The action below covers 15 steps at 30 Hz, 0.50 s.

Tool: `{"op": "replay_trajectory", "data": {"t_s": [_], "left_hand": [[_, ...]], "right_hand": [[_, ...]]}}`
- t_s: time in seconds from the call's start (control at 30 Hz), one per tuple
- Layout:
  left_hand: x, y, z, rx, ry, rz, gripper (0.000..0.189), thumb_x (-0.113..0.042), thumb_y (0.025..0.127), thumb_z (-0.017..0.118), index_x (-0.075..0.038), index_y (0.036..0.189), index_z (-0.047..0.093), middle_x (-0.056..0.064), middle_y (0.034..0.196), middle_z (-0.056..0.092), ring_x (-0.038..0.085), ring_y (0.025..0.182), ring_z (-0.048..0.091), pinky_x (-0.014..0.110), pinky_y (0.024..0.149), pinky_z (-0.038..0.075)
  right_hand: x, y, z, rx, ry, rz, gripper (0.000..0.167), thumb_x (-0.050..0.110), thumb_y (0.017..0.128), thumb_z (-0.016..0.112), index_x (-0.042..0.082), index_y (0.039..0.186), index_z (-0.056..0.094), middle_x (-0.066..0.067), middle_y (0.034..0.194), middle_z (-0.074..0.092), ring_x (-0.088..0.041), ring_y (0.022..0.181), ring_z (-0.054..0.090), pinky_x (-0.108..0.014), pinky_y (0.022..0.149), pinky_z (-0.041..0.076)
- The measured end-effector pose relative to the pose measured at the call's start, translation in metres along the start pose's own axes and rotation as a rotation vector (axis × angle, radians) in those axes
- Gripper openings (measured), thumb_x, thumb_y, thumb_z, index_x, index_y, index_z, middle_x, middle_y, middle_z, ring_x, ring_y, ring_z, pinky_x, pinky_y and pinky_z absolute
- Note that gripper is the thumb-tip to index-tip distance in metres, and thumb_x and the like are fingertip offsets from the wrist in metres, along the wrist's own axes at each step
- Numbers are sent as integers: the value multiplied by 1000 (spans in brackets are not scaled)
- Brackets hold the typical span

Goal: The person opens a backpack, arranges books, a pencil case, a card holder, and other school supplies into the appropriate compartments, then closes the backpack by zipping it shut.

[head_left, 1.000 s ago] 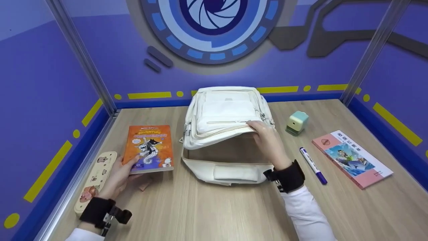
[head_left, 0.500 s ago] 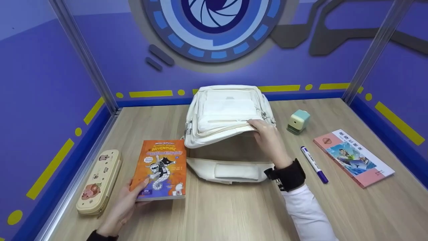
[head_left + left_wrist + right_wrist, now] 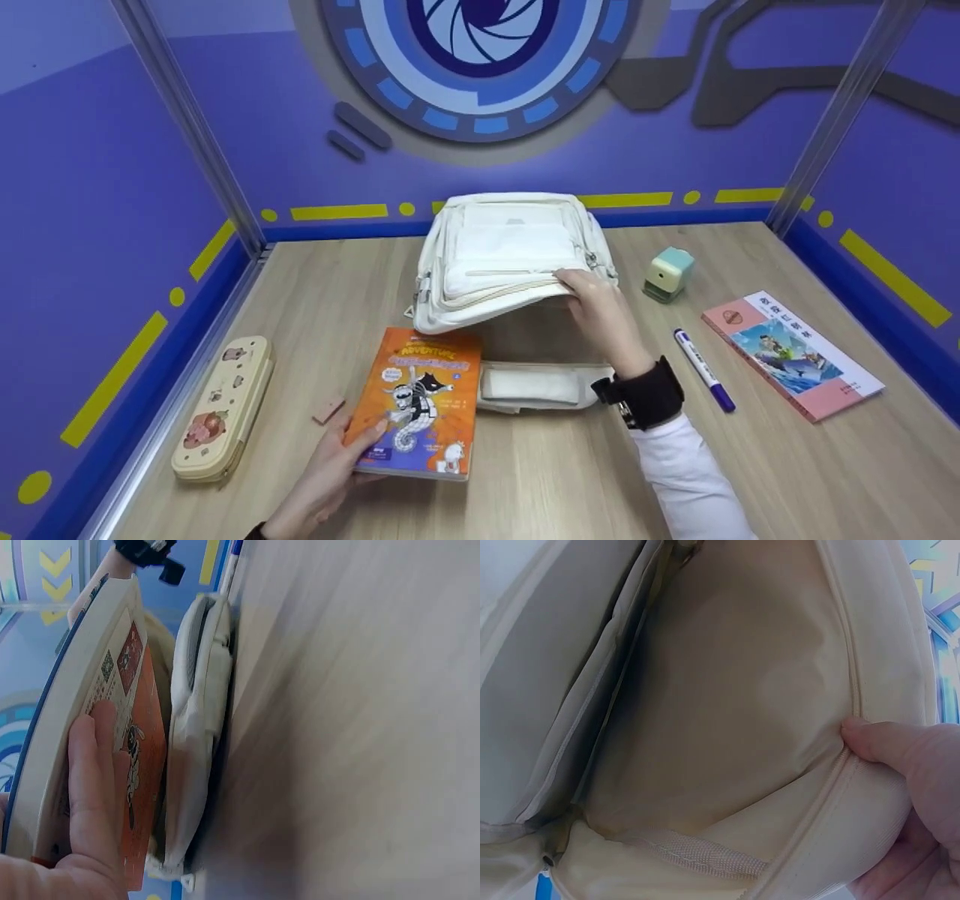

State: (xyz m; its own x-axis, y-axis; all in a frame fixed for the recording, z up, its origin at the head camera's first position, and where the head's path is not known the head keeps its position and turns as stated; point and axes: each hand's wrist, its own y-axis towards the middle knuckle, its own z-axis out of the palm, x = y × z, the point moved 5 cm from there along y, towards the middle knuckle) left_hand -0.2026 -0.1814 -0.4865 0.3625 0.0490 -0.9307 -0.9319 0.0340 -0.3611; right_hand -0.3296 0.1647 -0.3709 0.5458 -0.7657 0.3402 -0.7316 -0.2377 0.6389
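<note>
A white backpack lies on the table with its main compartment unzipped, its mouth facing the person. My right hand pinches the upper edge of the opening and holds it raised; the right wrist view shows the thumb at the zipper edge and the beige lining inside. My left hand grips an orange and purple paperback book by its lower left corner, thumb on the front cover. In the left wrist view the fingers lie flat against its back cover. The book's top edge overlaps the bag's opening.
A cream pencil case and a small pink eraser-like block lie left. On the right are a green and cream pencil sharpener, a purple-capped marker and a pink and white book. Purple walls enclose the table.
My left hand has carried the orange book from beside the pencil case rightward and toward the person, to the front of the bag's opening. The right hand keeps holding the bag's edge up.
</note>
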Motion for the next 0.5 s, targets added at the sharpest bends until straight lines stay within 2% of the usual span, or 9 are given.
{"op": "replay_trajectory", "data": {"t_s": [0.1, 0.3, 0.5], "left_hand": [[1, 4, 14, 56, 17, 4, 75, -30, 104, 59, 6, 155, 17, 7, 108, 71, 14, 87, 75, 34, 76, 65], [-2, 15, 45, 167, -7, 37, 74, -28, 103, 59, 8, 154, 19, 4, 104, 71, 11, 84, 74, 32, 75, 64], [-12, 34, 76, 191, -36, 81, 69, -24, 102, 61, 8, 151, 25, 1, 97, 69, 9, 78, 73, 31, 72, 64]], "right_hand": [[0, -2, 1, 5, 4, 3, 35, -13, 84, 66, -1, 117, 71, -23, 117, 74, -41, 111, 71, -52, 98, 57], [-1, -2, 1, 11, 9, 8, 36, -13, 85, 66, 1, 118, 71, -22, 118, 74, -41, 111, 71, -53, 98, 57], [-1, -2, 0, 13, -4, 8, 35, -12, 86, 66, 2, 117, 71, -20, 118, 75, -39, 112, 71, -52, 96, 58]]}}
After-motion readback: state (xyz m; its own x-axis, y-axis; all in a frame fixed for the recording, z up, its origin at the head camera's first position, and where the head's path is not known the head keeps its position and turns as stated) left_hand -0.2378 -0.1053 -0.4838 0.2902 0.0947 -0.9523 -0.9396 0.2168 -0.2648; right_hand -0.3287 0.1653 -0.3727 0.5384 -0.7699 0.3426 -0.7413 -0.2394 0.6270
